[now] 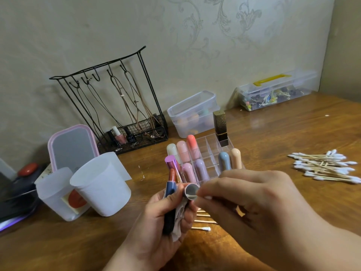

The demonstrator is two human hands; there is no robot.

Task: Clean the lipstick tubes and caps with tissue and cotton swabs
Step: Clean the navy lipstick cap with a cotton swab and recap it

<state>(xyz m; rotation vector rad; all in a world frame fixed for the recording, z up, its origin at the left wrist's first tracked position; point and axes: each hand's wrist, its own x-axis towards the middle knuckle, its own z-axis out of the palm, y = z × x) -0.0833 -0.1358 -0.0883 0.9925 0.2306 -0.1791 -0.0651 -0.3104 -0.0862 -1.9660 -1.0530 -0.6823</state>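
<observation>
lipstick tube (170,194) and cap (190,191), both light, hard and slick, gripped together in the left hand (156,223).
left fingers (187,216) curl round both, tissue (178,222) under them; right hand (252,194) fingertips pinch a cotton swab (207,197) at the cap's mouth (bare stick smears, so i'd hold the barrel).

Left hand (156,218) grips lipstick (170,194), cap (191,191), tissue (178,222); right hand (252,200) pinches at cap.
</observation>
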